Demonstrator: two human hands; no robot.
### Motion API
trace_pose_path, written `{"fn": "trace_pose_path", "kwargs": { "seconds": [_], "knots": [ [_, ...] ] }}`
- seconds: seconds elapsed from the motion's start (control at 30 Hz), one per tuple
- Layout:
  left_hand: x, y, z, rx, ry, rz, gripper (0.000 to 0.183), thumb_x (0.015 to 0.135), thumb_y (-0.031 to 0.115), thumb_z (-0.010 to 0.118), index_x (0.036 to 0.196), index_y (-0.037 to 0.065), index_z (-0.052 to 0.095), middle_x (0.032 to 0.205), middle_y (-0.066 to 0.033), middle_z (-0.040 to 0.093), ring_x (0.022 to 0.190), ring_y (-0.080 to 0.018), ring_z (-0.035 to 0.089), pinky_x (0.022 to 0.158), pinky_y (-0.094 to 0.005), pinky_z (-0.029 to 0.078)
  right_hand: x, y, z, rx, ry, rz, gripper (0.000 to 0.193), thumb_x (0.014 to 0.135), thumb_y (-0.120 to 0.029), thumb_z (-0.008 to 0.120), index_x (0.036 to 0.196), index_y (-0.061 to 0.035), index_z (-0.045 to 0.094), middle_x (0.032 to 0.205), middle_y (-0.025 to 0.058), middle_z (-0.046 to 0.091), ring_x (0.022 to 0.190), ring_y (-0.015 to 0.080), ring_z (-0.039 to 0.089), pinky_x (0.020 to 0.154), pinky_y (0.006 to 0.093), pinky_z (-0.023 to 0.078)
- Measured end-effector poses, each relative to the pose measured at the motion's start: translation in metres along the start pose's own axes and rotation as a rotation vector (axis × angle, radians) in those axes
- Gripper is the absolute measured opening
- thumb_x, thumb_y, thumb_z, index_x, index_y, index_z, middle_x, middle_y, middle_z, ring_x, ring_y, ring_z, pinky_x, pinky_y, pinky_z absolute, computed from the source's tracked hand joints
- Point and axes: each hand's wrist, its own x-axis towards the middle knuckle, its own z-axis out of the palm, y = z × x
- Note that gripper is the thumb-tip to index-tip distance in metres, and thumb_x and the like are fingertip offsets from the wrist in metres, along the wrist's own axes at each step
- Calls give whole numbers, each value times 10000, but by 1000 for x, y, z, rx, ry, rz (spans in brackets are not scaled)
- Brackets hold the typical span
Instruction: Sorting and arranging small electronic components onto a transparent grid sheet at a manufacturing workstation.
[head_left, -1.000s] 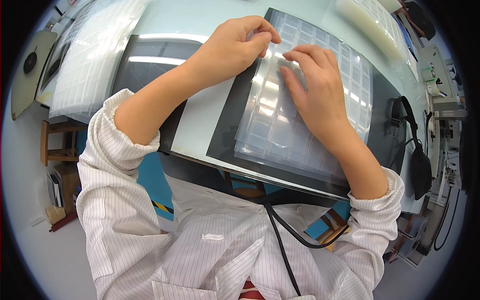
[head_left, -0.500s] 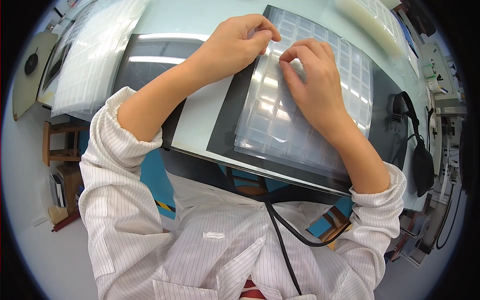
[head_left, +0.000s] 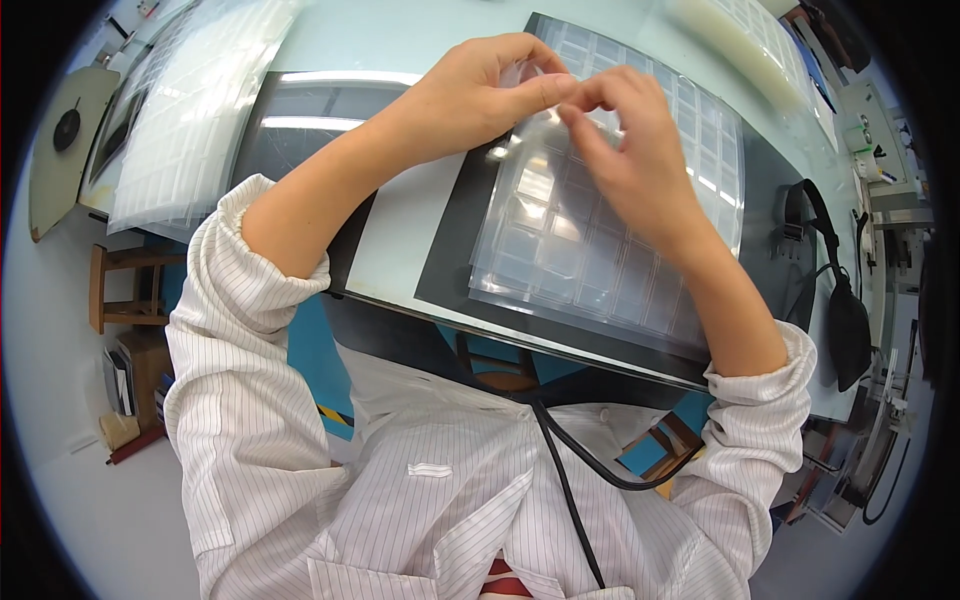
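Observation:
A stack of clear plastic sheets (head_left: pixel 545 255), each divided into a grid of small square pockets, lies on a dark mat (head_left: pixel 450 260) in front of me. Over the stack's far left part, my left hand (head_left: pixel 497 95) is closed in a pinch, thumb and forefinger together. My right hand (head_left: pixel 640 150) meets it from the right, with its thumb and fingers curled toward each other and slightly blurred. The fingertips of both hands nearly touch. Whatever is between them is too small or too transparent to make out. Bright glare covers the plastic under the hands.
Another pile of translucent gridded sheets (head_left: pixel 190 130) stands on the left. More pale sheets (head_left: pixel 740 60) lie at the far right. A black strap with a pouch (head_left: pixel 845 330) rests by the table's right edge. Below are a wooden stool (head_left: pixel 130 290) and a black cable (head_left: pixel 600 480).
My right hand has moved up and left toward my left hand, closing the gap between their fingertips. My left thumb has stretched out to the right. The sheet stack has stayed in place.

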Motion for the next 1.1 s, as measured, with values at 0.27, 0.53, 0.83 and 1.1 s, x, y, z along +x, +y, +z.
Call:
{"fn": "trace_pose_path", "kwargs": {
  "seconds": [0.27,0.53,0.83,1.1],
  "knots": [
    [1,12,3,-171,-136,-120,309,1013,351,625,1036,46,664,806,44,552,693,-38,459,608,-212,372,-7,-3,-33,209,-86,279,110,941,-96,646,1006,-8,658,928,38,643,862,138,580,718,270,459],
    [11,4,17,-389,62,-297,239,1009,154,559,1164,-20,613,915,-51,639,723,-84,574,633,-224,486,-26,-5,-20,-34,-64,182,97,899,-75,679,967,-9,658,995,118,625,982,309,598,859,381,481],
    [33,3,40,-460,27,-325,269,954,90,524,1165,-48,616,909,-61,617,740,-97,551,651,-240,473,-26,0,-18,-37,-27,126,112,867,-57,704,965,-14,673,1021,103,636,996,301,587,869,380,482],
    [21,3,35,-300,8,-127,233,1063,200,503,1129,-10,578,796,15,552,646,-57,481,585,-192,408,-25,2,-16,-24,-12,97,110,842,-50,714,941,-16,682,1000,92,638,969,286,571,850,380,486]
  ]
}}
